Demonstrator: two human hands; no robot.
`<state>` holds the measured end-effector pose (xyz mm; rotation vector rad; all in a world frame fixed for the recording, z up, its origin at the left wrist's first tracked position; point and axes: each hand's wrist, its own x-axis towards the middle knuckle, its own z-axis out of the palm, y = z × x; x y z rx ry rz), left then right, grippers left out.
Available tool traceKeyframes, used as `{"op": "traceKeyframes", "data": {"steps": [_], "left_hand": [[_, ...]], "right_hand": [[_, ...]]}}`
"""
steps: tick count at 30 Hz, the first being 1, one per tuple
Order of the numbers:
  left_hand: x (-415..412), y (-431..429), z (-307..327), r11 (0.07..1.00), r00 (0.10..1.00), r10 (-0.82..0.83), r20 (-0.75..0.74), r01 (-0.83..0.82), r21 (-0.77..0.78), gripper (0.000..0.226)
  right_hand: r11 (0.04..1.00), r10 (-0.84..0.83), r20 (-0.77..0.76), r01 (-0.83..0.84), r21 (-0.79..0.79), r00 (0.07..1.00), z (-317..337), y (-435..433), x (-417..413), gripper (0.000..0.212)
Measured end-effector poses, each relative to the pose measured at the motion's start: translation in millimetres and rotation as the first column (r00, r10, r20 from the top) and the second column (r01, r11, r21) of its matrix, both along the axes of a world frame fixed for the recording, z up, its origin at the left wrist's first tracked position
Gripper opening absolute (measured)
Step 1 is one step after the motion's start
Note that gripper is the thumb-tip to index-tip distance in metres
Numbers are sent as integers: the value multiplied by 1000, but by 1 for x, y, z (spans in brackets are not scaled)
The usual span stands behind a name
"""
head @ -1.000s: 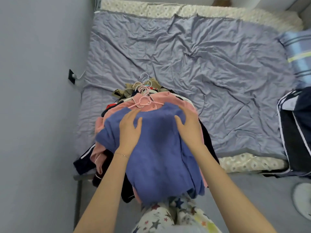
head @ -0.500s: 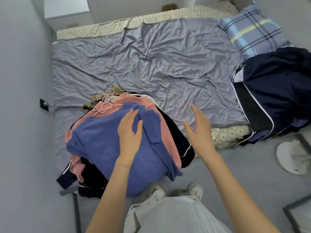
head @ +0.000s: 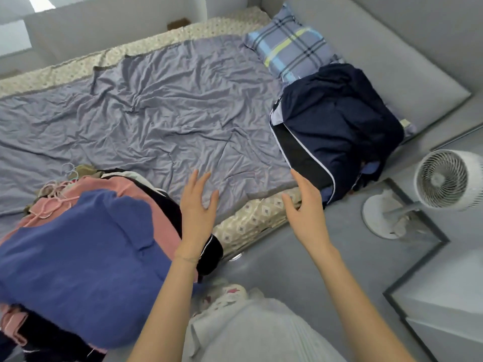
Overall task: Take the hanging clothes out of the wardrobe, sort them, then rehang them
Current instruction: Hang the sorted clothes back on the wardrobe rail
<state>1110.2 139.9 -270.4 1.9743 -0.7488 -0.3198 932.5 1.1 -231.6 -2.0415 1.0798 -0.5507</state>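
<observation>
The clothes seem to be out of the wardrobe, which is not in view. A heap of garments (head: 78, 257), blue top uppermost over a pink one, with hangers (head: 56, 189) attached, lies on the bed (head: 156, 113) at lower left. A navy pile (head: 337, 121) sits at right. Sorting looks barely begun and rehanging remains. The left hand (head: 197, 207) and right hand (head: 303, 212) hover between the heaps, fingers spread, grasping nothing.
</observation>
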Motion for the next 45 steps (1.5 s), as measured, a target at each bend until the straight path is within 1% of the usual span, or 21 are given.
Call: {"op": "traceKeyframes", "data": {"steps": [4, 7, 8, 11, 18, 23, 27, 29, 33, 37, 40, 45], "left_hand": [[-17, -58, 3, 999, 999, -46, -22, 46, -7, 43], [-22, -103, 2, 997, 997, -79, -14, 79, 1, 43], [-24, -129, 0, 996, 996, -90, -14, 90, 1, 43], [-22, -160, -4, 995, 995, -100, -14, 101, 1, 43], [-3, -319, -28, 992, 991, -124, -47, 124, -4, 44], [17, -409, -29, 988, 988, -146, -54, 148, 38, 45], [31, -460, -27, 989, 989, -140, -37, 142, 51, 45], [37, -482, -30, 990, 991, -128, -33, 129, 64, 45], [44, -523, -42, 987, 994, -88, -71, 97, 126, 46], [59, -568, -60, 981, 999, -34, -35, 40, 189, 46], [72, -604, -80, 969, 999, 45, -23, -38, 243, 47], [82, -658, -115, 947, 979, 188, -78, -159, 281, 47]], "right_hand": [[999, -54, 5, 54, 4, 999, 2, -55, -27, 51], [998, -64, -7, 64, -23, 998, 0, -98, -35, 51], [997, -72, -12, 72, -22, 997, -2, -122, -38, 51], [998, -41, -25, 40, -48, 999, -1, -151, -35, 50], [999, -26, -70, 23, -32, 997, -13, -292, -24, 48], [999, 23, -105, -27, -31, 994, -12, -380, -1, 47], [998, 59, -111, -62, -25, 992, -15, -435, 17, 47], [995, 87, -130, -92, -37, 988, -18, -463, 28, 47], [985, 163, -190, -171, -26, 968, -29, -523, 52, 48], [965, 258, -220, -263, 10, 941, -49, -591, 85, 50], [938, 345, -232, -346, 40, 909, -74, -641, 112, 50], [877, 475, -302, -474, 81, 827, -126, -714, 152, 52]]}}
